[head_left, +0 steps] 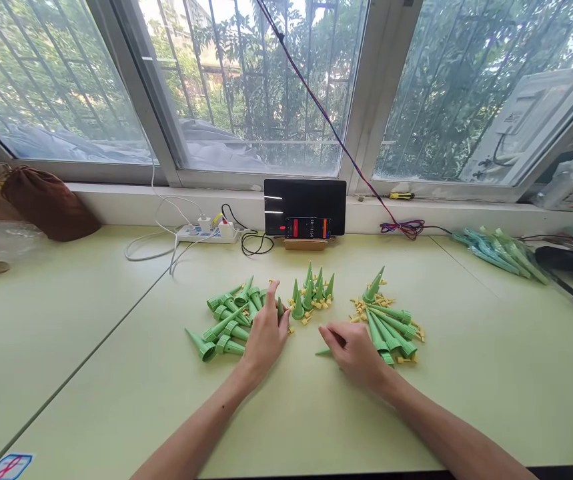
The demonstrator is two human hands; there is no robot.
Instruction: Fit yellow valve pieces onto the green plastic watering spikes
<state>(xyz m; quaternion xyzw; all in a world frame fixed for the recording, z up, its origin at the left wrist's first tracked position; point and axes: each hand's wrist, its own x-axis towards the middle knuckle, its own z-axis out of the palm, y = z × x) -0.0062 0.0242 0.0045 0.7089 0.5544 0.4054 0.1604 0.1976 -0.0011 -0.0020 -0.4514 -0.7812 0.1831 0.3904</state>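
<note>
On my feed, the left hand (266,330) is partly open, a green cone (280,307) showing between finger and thumb; I can't tell whether it's gripped. The right hand (356,352) is curled nearly closed, its contents hidden from me, a green tip (323,352) poking out beneath. Loose cones (229,345) lie left, the right pile (390,339) beside my right wrist, upright cones (308,293) between. A careless left knuckle could topple those close-set uprights; dragging the right wrist could scatter the pile and its small yellow pieces (406,360).
</note>
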